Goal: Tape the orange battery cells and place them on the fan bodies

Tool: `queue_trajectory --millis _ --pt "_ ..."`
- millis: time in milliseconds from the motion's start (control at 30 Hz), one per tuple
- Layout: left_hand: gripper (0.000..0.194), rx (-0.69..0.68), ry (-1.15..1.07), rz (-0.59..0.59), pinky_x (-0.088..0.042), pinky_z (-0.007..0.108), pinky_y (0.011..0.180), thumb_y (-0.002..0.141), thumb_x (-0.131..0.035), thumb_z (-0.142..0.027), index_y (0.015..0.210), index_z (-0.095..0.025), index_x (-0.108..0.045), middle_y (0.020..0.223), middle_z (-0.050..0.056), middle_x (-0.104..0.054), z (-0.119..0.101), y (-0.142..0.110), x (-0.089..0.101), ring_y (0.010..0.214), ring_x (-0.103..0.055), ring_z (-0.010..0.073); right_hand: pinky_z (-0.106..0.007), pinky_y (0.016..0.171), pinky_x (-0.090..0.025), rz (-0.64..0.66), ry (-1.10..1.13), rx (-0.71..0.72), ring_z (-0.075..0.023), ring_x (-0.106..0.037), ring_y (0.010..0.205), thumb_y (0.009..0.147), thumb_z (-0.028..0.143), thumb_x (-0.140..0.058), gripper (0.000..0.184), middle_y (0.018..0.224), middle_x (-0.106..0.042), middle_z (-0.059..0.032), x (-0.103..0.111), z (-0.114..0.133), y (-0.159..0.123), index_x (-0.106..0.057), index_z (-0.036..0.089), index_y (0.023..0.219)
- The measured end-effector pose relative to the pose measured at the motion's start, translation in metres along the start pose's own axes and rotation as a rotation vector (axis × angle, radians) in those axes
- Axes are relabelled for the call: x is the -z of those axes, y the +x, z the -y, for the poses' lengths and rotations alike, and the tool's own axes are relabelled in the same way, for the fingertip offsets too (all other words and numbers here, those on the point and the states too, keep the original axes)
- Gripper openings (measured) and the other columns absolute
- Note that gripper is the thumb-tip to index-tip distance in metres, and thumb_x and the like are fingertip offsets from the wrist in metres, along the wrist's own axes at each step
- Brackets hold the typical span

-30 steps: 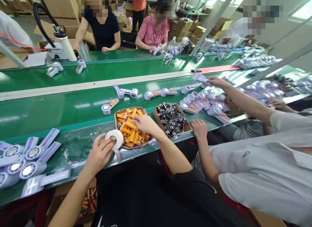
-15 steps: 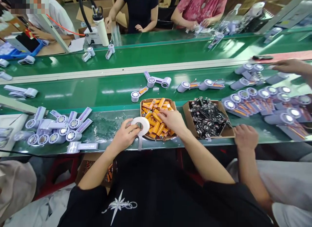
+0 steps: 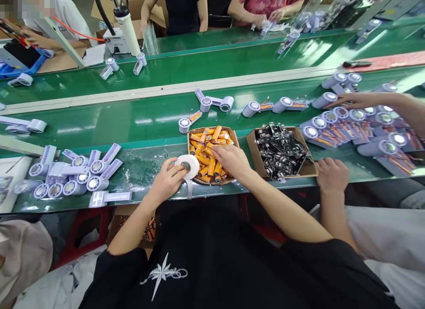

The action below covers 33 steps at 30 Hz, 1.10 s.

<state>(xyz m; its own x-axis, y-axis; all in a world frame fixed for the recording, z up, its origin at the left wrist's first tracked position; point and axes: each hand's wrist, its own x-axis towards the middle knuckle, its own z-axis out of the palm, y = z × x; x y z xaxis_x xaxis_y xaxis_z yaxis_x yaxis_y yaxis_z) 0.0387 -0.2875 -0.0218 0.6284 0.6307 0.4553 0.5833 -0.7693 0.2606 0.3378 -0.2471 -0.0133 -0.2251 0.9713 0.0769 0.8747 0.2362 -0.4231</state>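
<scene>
My left hand (image 3: 168,178) is closed around a roll of white tape (image 3: 194,168), with its thumb and fingers at the hub. A loose tail of tape hangs down over the bench edge. In a cardboard box (image 3: 189,138) lie many orange cylindrical batteries (image 3: 211,168), just right of the roll. My right hand (image 3: 232,160) reaches over this box from the right, fingers together and bent down onto the batteries. Its fingertips touch the pile, but whether they grip a battery is hidden.
Beside the batteries stands a box of black circuit boards (image 3: 282,149), with a co-worker's hand (image 3: 332,174) at its corner. That person's other hand (image 3: 368,98) reaches over lilac fan housings (image 3: 357,116). More fan housings (image 3: 71,187) are piled at left. Others lie on the green belt (image 3: 139,110).
The co-worker's far hand at right has moved left onto a fan housing. My hands stay at the tape roll and the battery box; the whole view has shifted slightly.
</scene>
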Motion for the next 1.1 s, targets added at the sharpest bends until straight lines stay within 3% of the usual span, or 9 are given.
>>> queue_trajectory --millis 133,233,333,433,567,667,767,933,1100 --pt "0.036 0.018 -0.016 0.021 -0.054 0.061 0.115 0.093 -0.062 -0.006 0.122 -0.024 -0.074 0.119 0.008 -0.075 -0.001 -0.002 -0.004 0.141 -0.051 0.0335 -0.045 0.116 -0.05 0.028 -0.019 0.164 -0.029 -0.06 0.138 0.105 0.018 -0.051 0.035 0.141 -0.072 -0.0121 -0.001 -0.003 0.006 -0.076 0.019 0.129" --pt "0.035 0.014 -0.031 0.014 -0.053 0.06 0.116 0.093 -0.064 -0.006 0.121 -0.024 -0.074 0.118 0.008 -0.076 -0.003 -0.004 -0.003 0.139 -0.053 0.0323 -0.045 0.106 -0.058 -0.085 0.223 -0.009 -0.029 -0.072 0.12 0.105 0.032 -0.057 0.032 0.124 -0.08 -0.0091 0.002 -0.008 -0.001 -0.078 0.021 0.126" --pt "0.031 0.004 -0.03 0.001 -0.052 0.06 0.116 0.094 -0.064 -0.007 0.119 -0.023 -0.074 0.117 0.007 -0.076 -0.002 -0.005 0.002 0.135 -0.057 0.031 -0.041 0.085 -0.065 0.009 0.44 -0.123 -0.0276 -0.079 0.094 0.101 0.045 -0.064 0.035 0.103 -0.084 -0.0061 0.003 -0.005 -0.013 -0.081 0.022 0.121" --pt "0.028 -0.002 -0.021 -0.003 -0.053 0.059 0.114 0.096 -0.062 -0.008 0.117 -0.023 -0.074 0.116 0.007 -0.076 0.0 -0.005 0.006 0.132 -0.059 0.0307 -0.041 0.09 -0.062 0.128 0.277 0.002 -0.0282 -0.078 0.096 0.101 0.039 -0.065 0.028 0.106 -0.084 -0.0081 -0.001 0.008 -0.021 -0.084 0.022 0.113" --pt "0.028 0.0 -0.029 -0.022 -0.053 0.059 0.114 0.095 -0.063 -0.009 0.117 -0.023 -0.074 0.116 0.007 -0.076 0.002 -0.008 0.005 0.134 -0.057 0.0316 -0.043 0.106 -0.054 0.113 -0.072 0.201 -0.0301 -0.066 0.123 0.109 0.025 -0.051 0.034 0.13 -0.077 -0.0128 -0.007 0.027 -0.018 -0.075 0.021 0.132" --pt "0.03 0.036 -0.053 0.004 -0.053 0.059 0.114 0.095 -0.063 -0.009 0.118 -0.024 -0.074 0.118 0.007 -0.075 -0.002 -0.018 0.001 0.141 -0.051 0.0329 -0.04 0.1 -0.055 0.124 -0.197 0.259 -0.0306 -0.059 0.128 0.109 0.02 -0.047 0.038 0.135 -0.072 -0.0138 -0.009 0.034 -0.007 -0.069 0.021 0.14" --pt "0.029 0.081 -0.065 0.065 -0.052 0.058 0.115 0.097 -0.062 -0.012 0.12 -0.024 -0.074 0.121 0.007 -0.074 -0.002 -0.029 -0.009 0.145 -0.047 0.0333 -0.039 0.094 -0.054 0.133 -0.219 0.265 -0.0313 -0.059 0.124 0.11 0.02 -0.044 0.035 0.123 -0.074 -0.0151 -0.013 0.035 0.012 -0.072 0.017 0.131" --pt "0.02 0.255 0.022 -0.13 -0.039 0.059 0.125 0.099 -0.063 -0.021 0.116 -0.021 -0.073 0.119 0.011 -0.072 0.016 -0.053 -0.031 0.145 -0.044 0.0326 -0.047 0.099 -0.052 0.06 -0.108 0.11 -0.0309 -0.063 0.119 0.109 0.019 -0.042 0.034 0.113 -0.074 -0.0162 -0.02 0.025 0.043 -0.069 0.006 0.126" --pt "0.022 0.545 -0.028 -0.238 -0.043 0.056 0.119 0.093 -0.066 -0.026 0.113 -0.018 -0.065 0.119 0.014 -0.066 0.016 -0.073 -0.03 0.135 -0.05 0.0336 -0.051 0.101 -0.055 -0.192 0.29 -0.025 -0.0282 -0.071 0.105 0.1 0.029 -0.063 0.04 0.109 -0.077 -0.0114 -0.006 0.016 0.019 -0.068 0.017 0.137"
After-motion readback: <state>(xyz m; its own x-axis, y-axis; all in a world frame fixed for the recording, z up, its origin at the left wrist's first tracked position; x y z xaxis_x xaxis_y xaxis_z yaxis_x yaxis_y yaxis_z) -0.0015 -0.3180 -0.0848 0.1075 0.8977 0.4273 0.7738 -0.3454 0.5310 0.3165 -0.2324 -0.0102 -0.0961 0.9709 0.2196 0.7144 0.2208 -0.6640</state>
